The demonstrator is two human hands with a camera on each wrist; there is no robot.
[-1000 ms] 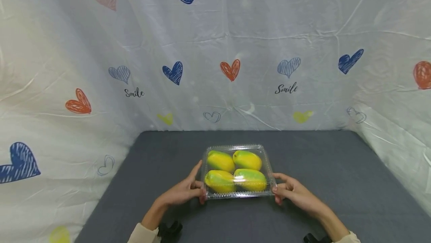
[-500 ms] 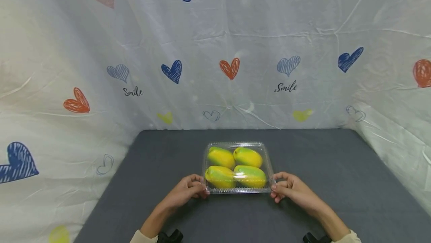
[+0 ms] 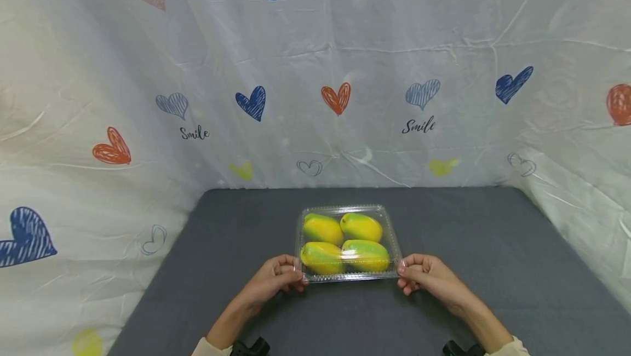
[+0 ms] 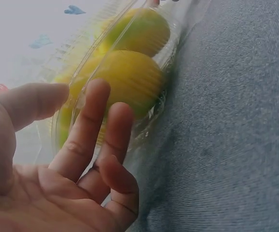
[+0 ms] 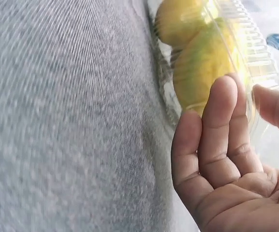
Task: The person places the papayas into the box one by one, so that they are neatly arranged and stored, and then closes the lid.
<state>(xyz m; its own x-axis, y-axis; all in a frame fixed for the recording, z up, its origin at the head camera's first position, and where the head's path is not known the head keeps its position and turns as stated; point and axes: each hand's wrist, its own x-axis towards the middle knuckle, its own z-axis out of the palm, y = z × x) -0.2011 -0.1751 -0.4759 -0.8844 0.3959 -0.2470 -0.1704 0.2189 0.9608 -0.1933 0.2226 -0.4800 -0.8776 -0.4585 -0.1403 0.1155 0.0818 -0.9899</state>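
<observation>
A clear plastic clamshell box (image 3: 352,277) holds several yellow-green mangoes (image 3: 366,253), which show through its lid. My left hand (image 3: 268,283) pinches the rim at the box's near left corner between thumb and fingers. At the near right corner, my right hand (image 3: 434,281) pinches the rim in the same way. Close up in the left wrist view, the thumb and index finger meet the rim beside a mango (image 4: 134,82), and the other fingers are half curled. In the right wrist view the thumb (image 5: 274,107) is at the ridged lid edge, with fingers along the box's side.
A dark grey cloth (image 3: 236,219) covers the table under the box. Behind and to both sides hangs a pale curtain (image 3: 374,33) printed with hearts. Black straps (image 3: 250,346) sit at both wrists.
The box has shifted slightly away from me. My left index finger, stretched along the box's left side before, has drawn back to the near corner. The right hand keeps its hold.
</observation>
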